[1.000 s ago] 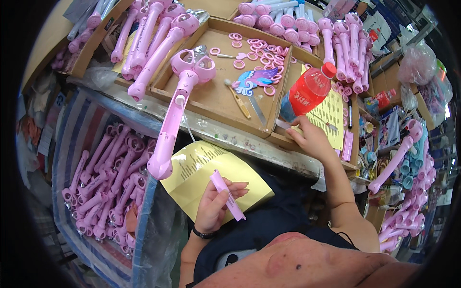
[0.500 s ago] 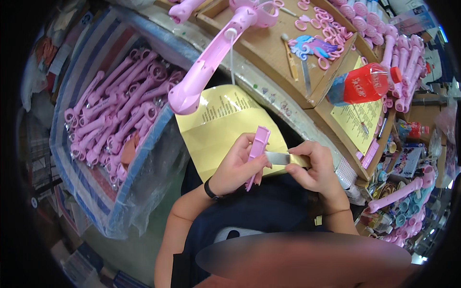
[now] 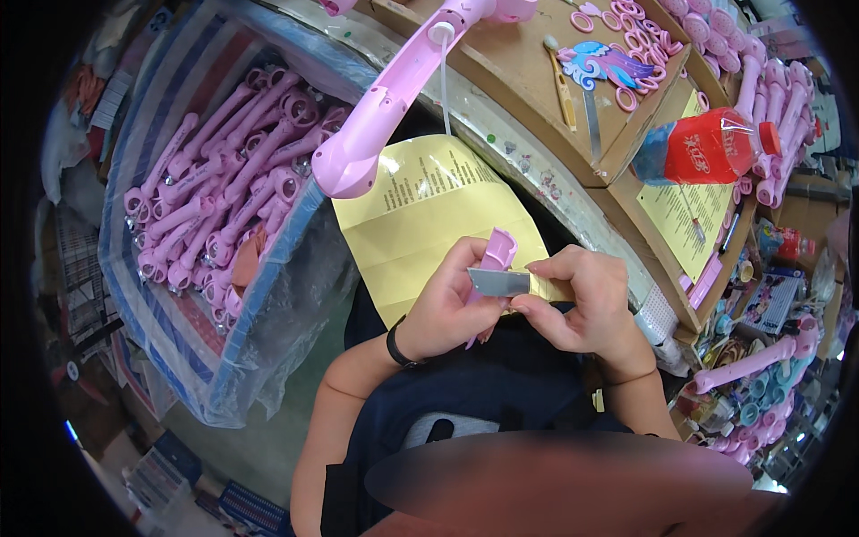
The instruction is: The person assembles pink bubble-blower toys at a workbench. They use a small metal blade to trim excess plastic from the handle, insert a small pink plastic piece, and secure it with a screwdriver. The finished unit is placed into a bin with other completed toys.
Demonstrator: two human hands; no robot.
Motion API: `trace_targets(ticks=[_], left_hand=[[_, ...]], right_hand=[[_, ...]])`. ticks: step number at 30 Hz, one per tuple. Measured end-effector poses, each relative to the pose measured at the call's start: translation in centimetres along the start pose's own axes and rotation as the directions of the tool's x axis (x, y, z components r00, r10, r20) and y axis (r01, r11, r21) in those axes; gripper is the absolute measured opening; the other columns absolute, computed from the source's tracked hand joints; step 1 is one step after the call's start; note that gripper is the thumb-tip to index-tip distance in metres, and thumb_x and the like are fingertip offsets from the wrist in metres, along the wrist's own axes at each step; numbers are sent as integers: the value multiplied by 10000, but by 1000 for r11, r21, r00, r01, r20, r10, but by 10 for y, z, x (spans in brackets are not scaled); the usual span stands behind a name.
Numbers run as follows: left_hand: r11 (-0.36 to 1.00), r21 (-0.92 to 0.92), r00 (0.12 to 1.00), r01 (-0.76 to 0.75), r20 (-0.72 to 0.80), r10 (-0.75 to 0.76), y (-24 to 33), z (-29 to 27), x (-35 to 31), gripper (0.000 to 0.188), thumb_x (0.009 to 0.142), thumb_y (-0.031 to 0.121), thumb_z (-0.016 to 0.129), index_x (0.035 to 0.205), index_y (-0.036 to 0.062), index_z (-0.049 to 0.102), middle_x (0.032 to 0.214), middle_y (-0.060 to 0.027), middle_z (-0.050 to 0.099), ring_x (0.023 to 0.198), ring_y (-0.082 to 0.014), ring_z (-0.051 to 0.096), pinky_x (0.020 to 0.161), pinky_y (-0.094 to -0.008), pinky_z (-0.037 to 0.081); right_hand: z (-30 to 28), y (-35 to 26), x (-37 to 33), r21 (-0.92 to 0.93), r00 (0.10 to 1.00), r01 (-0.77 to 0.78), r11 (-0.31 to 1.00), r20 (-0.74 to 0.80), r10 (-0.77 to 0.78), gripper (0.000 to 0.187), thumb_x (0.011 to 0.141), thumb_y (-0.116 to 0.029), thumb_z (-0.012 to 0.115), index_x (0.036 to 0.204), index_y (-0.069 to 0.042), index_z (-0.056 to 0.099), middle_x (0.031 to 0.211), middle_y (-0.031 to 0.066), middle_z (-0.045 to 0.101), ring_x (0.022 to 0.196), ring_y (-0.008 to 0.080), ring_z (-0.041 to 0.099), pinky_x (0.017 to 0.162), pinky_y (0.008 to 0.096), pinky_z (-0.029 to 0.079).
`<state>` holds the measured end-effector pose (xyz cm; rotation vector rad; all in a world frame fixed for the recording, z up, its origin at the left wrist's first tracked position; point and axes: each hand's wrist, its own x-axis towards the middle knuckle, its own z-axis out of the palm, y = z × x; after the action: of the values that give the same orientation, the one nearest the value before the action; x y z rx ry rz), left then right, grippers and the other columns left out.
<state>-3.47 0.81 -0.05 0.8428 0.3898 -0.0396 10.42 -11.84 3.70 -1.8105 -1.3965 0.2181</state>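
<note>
My left hand (image 3: 445, 309) is closed around a narrow pink plastic piece (image 3: 499, 248), whose hollow, trough-like upper end sticks out above the fingers. Gripped by its yellowish handle, a flat metal blade (image 3: 497, 283) is in my right hand (image 3: 583, 300). The blade lies across the pink piece, close to my left thumb; whether its edge touches the plastic I cannot tell. Beneath and beyond both hands a creased yellow printed sheet (image 3: 425, 201) is spread out. Above that sheet, a long pink wand-shaped shell (image 3: 380, 116) hangs over the table edge, with a thin white tube coming from it.
A striped bag (image 3: 210, 376) full of pink wand-shaped parts (image 3: 219, 192) stands on the left. Cardboard trays (image 3: 501, 76) on the table hold pink rings (image 3: 640, 36), a brush (image 3: 564, 94) and a metal strip (image 3: 592, 125). A red-labelled bottle (image 3: 702, 148) lies at the right.
The blade has moved left and now crosses over the pink piece instead of ending beside it. The pink piece has turned, showing its hollow end. The whole view has shifted slightly.
</note>
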Motion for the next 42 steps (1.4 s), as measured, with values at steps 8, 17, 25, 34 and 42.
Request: trace_targets(ticks=[8, 17, 25, 34, 42], left_hand=[[999, 48, 1000, -2, 23, 1, 2, 1, 0, 362, 870, 9, 537, 1171, 56, 341, 862, -41, 541, 563, -55, 512, 469, -203, 409], [998, 62, 1000, -8, 15, 7, 1, 0, 1, 362, 858, -3, 540, 1166, 50, 357, 919, -33, 522, 616, -40, 502, 504, -197, 407], [999, 49, 1000, 8, 14, -8, 1, -1, 0, 375, 848, 2, 552, 1173, 38, 371, 989, -20, 503, 772, -31, 497, 611, -193, 425], [998, 67, 1000, 15, -10, -14, 0, -1, 1, 411, 835, -1, 578, 1191, 30, 375, 1058, -33, 500, 942, -67, 506, 785, -232, 442], [978, 169, 990, -124, -48, 134, -3, -1, 0, 437, 810, -8, 608, 1187, 21, 388, 1058, -41, 511, 980, -86, 516, 848, -251, 437]], right_hand=[[0, 1, 2, -23, 1000, 7, 1000, 13, -6, 329, 707, -271, 793, 816, -52, 572, 584, 34, 517, 461, 176, 528, 425, 270, 396], [-2, 0, 4, -23, 999, -34, 999, 41, 35, 322, 709, -263, 793, 803, -51, 569, 584, 33, 517, 456, 172, 527, 422, 268, 395], [-2, -1, 6, -9, 999, -32, 999, 41, 33, 314, 708, -260, 793, 799, -53, 574, 583, 33, 522, 459, 174, 538, 418, 270, 401], [-4, -2, 6, -3, 995, -66, 998, 73, 66, 313, 706, -253, 787, 807, -45, 575, 598, 54, 555, 469, 190, 547, 427, 271, 402], [-7, -2, 8, 11, 990, -91, 996, 111, 89, 306, 716, -248, 784, 800, -45, 571, 578, 52, 549, 464, 199, 559, 414, 274, 407]])
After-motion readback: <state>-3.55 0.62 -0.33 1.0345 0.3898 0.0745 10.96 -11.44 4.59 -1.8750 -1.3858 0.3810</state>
